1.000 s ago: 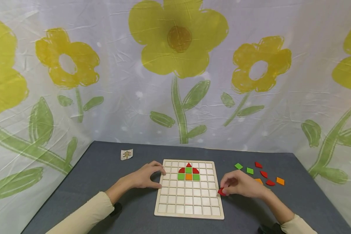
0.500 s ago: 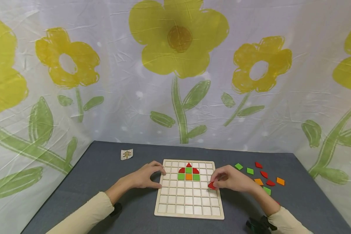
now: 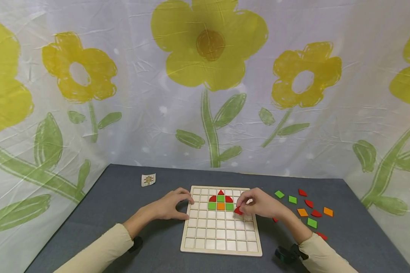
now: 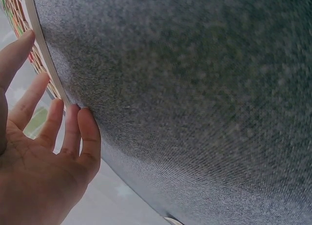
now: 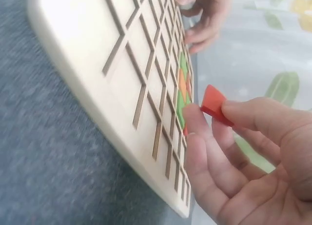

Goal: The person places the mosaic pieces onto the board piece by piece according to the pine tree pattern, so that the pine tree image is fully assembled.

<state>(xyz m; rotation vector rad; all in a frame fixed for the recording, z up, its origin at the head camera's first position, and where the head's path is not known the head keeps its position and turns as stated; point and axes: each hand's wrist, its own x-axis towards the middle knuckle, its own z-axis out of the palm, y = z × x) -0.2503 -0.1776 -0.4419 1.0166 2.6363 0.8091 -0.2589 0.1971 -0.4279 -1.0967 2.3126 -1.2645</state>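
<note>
A pale wooden grid board (image 3: 220,242) lies on the table. Toward its far side sits a small figure of red, green and orange tiles, with an orange tile (image 3: 220,206) at its base. My left hand (image 3: 171,204) rests at the board's left edge, fingers spread and loosely bent; the left wrist view shows its fingertips along the rim (image 4: 46,54). With thumb and fingers my right hand (image 3: 261,204) pinches a red tile (image 5: 213,105) with a curved side. It holds this tile over the board's right part, just right of the figure.
Loose tiles lie on the dark table right of the board, among them a green tile (image 3: 312,223), an orange tile (image 3: 328,211) and a red tile (image 3: 316,213). A small patterned card (image 3: 148,179) lies at the back left. A flower-printed cloth (image 3: 150,113) hangs behind.
My right hand has carried the red tile leftward and farther back, from beside the board's right edge to above its cells. The left hand stays in place.
</note>
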